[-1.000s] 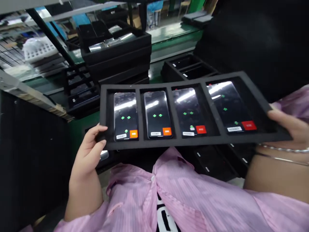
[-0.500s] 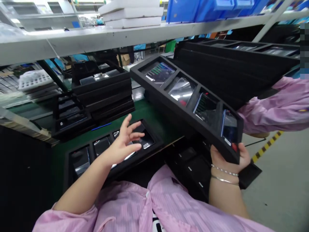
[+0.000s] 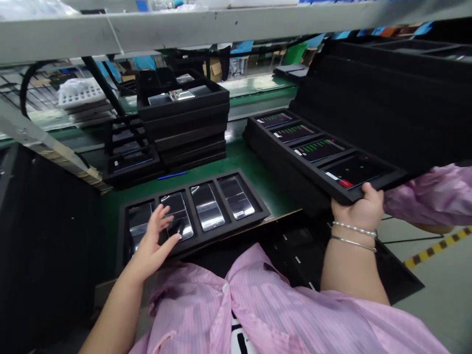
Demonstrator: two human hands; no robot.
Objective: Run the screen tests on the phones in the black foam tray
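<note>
My right hand (image 3: 359, 209) grips the near corner of a black foam tray (image 3: 317, 172) that lies on a stack at the right. Several phones with lit screens, such as a phone with green bars (image 3: 319, 149), sit in its compartments. My left hand (image 3: 153, 241) is held with fingers apart over the left part of another black foam tray (image 3: 217, 233) on the green bench. That tray holds several phones, among them a phone with a shiny dark screen (image 3: 207, 206). Nothing shows in my left hand.
Stacked black trays (image 3: 191, 115) stand at the back left, beside a lower stack of trays (image 3: 129, 169). A blue pen (image 3: 172, 175) lies on the green bench (image 3: 236, 157). Overhead runs a grey shelf beam (image 3: 165, 32). A person's pink sleeve (image 3: 431, 196) is at the right.
The tray in my right hand has gone from tilted in the air to lying on the right stack. My left hand has moved left and down. The view has shifted.
</note>
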